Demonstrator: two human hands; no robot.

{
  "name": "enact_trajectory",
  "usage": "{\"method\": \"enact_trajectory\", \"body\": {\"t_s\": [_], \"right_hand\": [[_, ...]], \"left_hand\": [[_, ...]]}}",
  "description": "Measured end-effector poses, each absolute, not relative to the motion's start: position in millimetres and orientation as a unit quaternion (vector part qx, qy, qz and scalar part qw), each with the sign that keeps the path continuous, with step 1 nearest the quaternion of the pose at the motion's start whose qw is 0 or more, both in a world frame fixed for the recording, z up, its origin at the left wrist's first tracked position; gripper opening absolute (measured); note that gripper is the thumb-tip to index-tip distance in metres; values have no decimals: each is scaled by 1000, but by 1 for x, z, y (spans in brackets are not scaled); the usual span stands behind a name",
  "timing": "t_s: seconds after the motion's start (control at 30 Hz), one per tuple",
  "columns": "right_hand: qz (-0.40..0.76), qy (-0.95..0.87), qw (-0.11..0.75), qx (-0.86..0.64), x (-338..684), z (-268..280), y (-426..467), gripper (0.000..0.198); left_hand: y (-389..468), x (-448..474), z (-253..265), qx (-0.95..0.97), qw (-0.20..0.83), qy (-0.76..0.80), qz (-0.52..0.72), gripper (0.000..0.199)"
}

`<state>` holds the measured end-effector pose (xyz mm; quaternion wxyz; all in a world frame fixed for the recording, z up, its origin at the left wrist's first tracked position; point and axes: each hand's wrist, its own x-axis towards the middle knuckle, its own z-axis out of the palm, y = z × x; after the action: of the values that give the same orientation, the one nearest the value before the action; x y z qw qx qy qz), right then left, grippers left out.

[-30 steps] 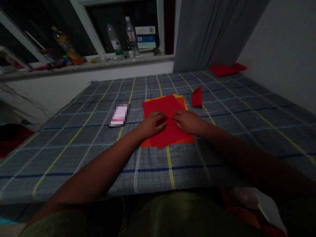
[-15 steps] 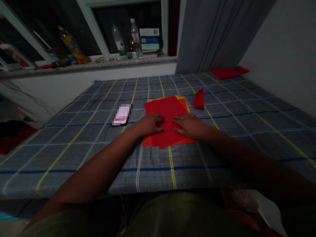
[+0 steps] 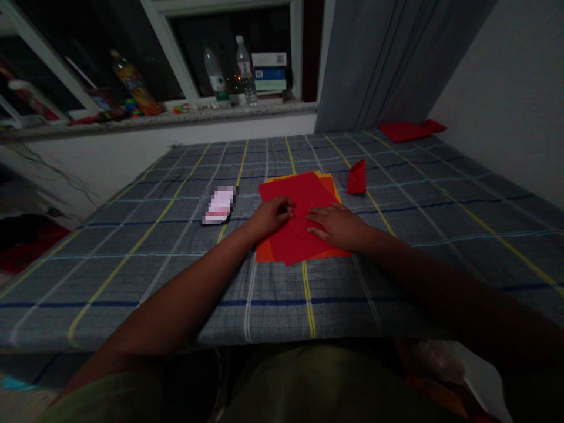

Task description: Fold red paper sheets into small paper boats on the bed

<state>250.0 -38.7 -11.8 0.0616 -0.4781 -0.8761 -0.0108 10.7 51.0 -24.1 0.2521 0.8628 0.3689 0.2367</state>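
A stack of red, orange and yellow paper sheets lies slightly fanned in front of me. On its red top sheet, the faint outline of a smaller red piece of paper shows between my hands. At that piece's left side, my left hand is closed in a pinch, its fingertips on the paper. My right hand lies flat over its right part, fingers stretched out and pressing down. Red on red makes the smaller piece's edges hard to make out.
A phone with a lit screen lies left of the stack. To the right stands a small folded red paper. More red paper lies at the far right corner of the checked tablecloth. Bottles and boxes line the windowsill.
My left fingers have drawn together from a flatter, spread pose into a pinch and lifted slightly. My right hand stays flat in about the same place.
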Motion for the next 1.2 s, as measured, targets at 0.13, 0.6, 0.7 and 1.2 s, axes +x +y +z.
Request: {"method": "enact_trajectory", "body": {"t_s": [0.13, 0.6, 0.7, 1.2], "right_hand": [[0, -874, 58, -483, 248, -11, -42, 54], [-8, -874, 57, -482, 248, -16, -41, 54], [-16, -877, 62, -477, 248, -16, -41, 53], [-70, -889, 147, -428, 238, -6, -47, 44]], "left_hand": [[54, 5, -25, 875, 251, 352, 216, 25], [40, -5, -2, 903, 210, 360, 100, 64], [39, -9, 3, 905, 231, 348, 83, 77], [38, 0, -16, 884, 173, 374, 220, 25]]}}
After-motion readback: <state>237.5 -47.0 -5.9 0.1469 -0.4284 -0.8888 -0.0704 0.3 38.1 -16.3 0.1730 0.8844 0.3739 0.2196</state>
